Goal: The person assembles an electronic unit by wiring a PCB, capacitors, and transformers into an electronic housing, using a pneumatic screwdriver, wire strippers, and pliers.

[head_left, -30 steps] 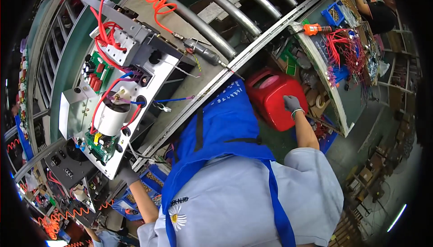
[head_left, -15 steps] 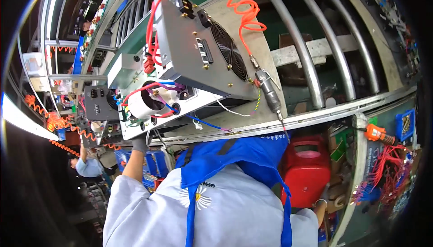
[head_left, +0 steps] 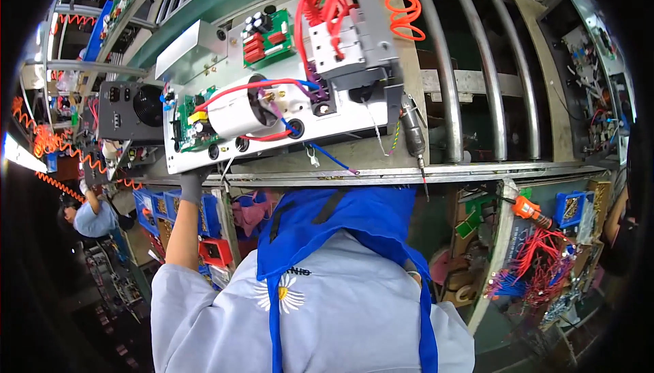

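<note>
My left hand point(head_left: 191, 186), in a grey glove, is at the near left corner of a white metal chassis point(head_left: 272, 143). Its fingers are hidden by the chassis edge, so their grip does not show. The chassis carries a white cylinder point(head_left: 231, 111), green circuit boards point(head_left: 276, 39), a white switch block point(head_left: 337, 46) and red wires point(head_left: 300, 39). A dark grey panel point(head_left: 381, 19) stands at its right end. A blue wire point(head_left: 332, 157) hangs over the near edge. My right hand is out of view.
An air screwdriver point(head_left: 413, 134) on an orange coiled hose lies right of the chassis, its bit over the bench edge. Metal rollers point(head_left: 482, 87) lie beyond. Lower right are an orange-handled tool point(head_left: 530, 211) and red wires point(head_left: 538, 257). Another person point(head_left: 95, 220) is far left.
The chassis is now seen more from above, with its inside showing and the grey panel nearly edge-on. My right wrist has left the view at lower right. The red case is no longer seen.
</note>
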The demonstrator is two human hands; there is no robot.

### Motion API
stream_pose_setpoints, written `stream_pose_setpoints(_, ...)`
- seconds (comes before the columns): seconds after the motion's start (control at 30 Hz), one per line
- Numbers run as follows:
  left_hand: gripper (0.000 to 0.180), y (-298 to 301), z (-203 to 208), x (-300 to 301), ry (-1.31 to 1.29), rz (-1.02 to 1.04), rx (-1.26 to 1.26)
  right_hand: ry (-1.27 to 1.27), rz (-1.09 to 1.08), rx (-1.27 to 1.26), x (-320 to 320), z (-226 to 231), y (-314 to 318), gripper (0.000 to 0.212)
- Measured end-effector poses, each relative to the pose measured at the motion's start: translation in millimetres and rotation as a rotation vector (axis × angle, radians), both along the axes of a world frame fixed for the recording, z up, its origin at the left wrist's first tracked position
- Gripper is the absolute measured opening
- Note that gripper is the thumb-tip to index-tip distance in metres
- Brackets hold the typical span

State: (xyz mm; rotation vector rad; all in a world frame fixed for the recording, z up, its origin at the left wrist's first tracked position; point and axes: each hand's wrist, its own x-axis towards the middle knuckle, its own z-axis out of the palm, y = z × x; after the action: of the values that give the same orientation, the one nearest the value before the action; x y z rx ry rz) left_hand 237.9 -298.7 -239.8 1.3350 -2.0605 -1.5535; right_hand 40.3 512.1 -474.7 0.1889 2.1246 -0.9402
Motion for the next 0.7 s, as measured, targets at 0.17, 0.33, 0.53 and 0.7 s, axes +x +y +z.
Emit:
stream_pose_setpoints(0.17,0.061,49,-17,-15,-0.571,-0.352,-0.911,0.017,-0.501,-0.377,-140,164,-13,0.038)
stream_pose_setpoints(0.33,0.055,57,-18,-23,-0.694,-0.33,-1.005,0.435,-0.075,-0.645,-219,343,-132,0.044)
stream_pose_setpoints(0.53,0.031,25,-40,36,-0.307,0.037,-0.811,0.698,0.533,-0.379,-228,354,-234,0.046)
stream_pose_setpoints(0.7,0.035,126,27,-87,0.13,0.168,-0.567,0.195,0.708,-0.502,-203,463,-235,0.031)
